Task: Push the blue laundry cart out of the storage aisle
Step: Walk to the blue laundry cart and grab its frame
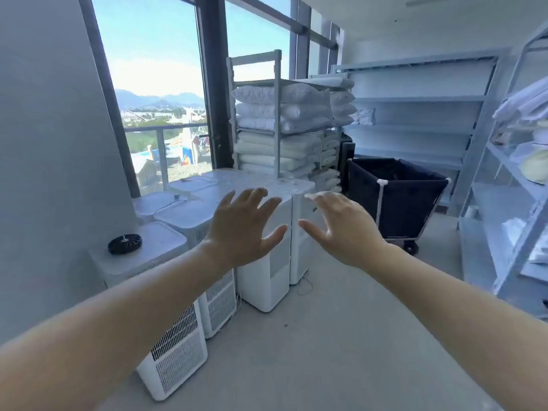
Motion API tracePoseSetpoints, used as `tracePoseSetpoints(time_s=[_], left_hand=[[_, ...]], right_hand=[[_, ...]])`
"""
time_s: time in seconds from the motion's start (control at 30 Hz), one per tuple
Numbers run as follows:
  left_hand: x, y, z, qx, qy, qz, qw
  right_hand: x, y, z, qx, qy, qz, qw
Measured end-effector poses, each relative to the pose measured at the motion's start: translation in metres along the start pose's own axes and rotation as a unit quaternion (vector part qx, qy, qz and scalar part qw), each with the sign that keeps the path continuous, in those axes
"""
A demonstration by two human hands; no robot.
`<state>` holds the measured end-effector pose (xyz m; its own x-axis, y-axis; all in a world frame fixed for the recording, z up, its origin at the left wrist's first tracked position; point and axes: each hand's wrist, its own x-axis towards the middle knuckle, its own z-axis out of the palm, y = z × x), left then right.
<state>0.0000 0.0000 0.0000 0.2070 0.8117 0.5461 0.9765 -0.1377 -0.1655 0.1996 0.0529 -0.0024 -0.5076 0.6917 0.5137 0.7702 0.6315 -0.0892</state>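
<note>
The dark blue laundry cart (409, 200) stands at the far end of the aisle, right of centre, against the back shelving, with a white tube frame and small wheels. Both my arms reach forward at chest height. My left hand (243, 226) is spread, palm forward, fingers straight, holding nothing. My right hand (344, 229) is likewise spread and empty. Both hands are well short of the cart and left of it, in front of the white appliances.
A row of white air purifiers (267, 277) lines the left wall below the window. A rack of stacked pillows (281, 126) stands behind them. Metal shelving (415, 114) fills the back, and more shelves with linens (519, 203) run along the right. Grey floor (341, 336) stretches ahead.
</note>
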Motion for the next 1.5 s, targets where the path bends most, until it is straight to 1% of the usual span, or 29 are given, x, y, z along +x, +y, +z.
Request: tracePoseSetpoints(time_s=[0.17,0.27,0.5,0.63,0.73,0.87,0.97,1.13,1.3,1.4,1.5], left_hand=[[-0.01,0.031,0.03,-0.029,-0.028,0.023,0.999],[-0.017,0.046,0.045,-0.057,-0.036,0.035,0.997],[-0.04,0.079,0.078,-0.113,-0.085,0.039,0.989],[-0.036,0.091,0.107,-0.141,-0.114,0.052,0.982],[-0.019,0.099,0.136,-0.158,-0.138,0.063,0.976],[0.02,0.1,0.183,-0.178,-0.161,0.082,0.967],[0.064,0.089,0.213,-0.193,-0.162,0.082,0.964],[0.14,0.033,0.255,-0.182,-0.147,0.061,0.97],[0.214,-0.018,0.298,-0.155,-0.138,0.06,0.977],[0.257,-0.018,0.322,-0.166,-0.133,0.067,0.975],[0.303,0.003,0.348,-0.179,-0.138,0.1,0.969]], right_hand=[[-0.039,0.02,0.017,-0.014,-0.016,0.022,1.0],[-0.065,0.031,0.025,0.01,-0.01,0.048,0.999],[-0.122,0.051,0.045,0.045,-0.016,0.105,0.993],[-0.133,0.064,0.057,0.043,-0.034,0.152,0.987],[-0.129,0.08,0.075,0.045,-0.052,0.172,0.983],[-0.103,0.11,0.103,0.046,-0.072,0.196,0.977],[-0.063,0.138,0.126,0.046,-0.081,0.208,0.974],[0.024,0.175,0.165,0.066,-0.085,0.212,0.971],[0.103,0.207,0.199,0.084,-0.066,0.205,0.973],[0.129,0.238,0.209,0.087,-0.054,0.216,0.971],[0.139,0.28,0.211,0.066,-0.041,0.247,0.966]])
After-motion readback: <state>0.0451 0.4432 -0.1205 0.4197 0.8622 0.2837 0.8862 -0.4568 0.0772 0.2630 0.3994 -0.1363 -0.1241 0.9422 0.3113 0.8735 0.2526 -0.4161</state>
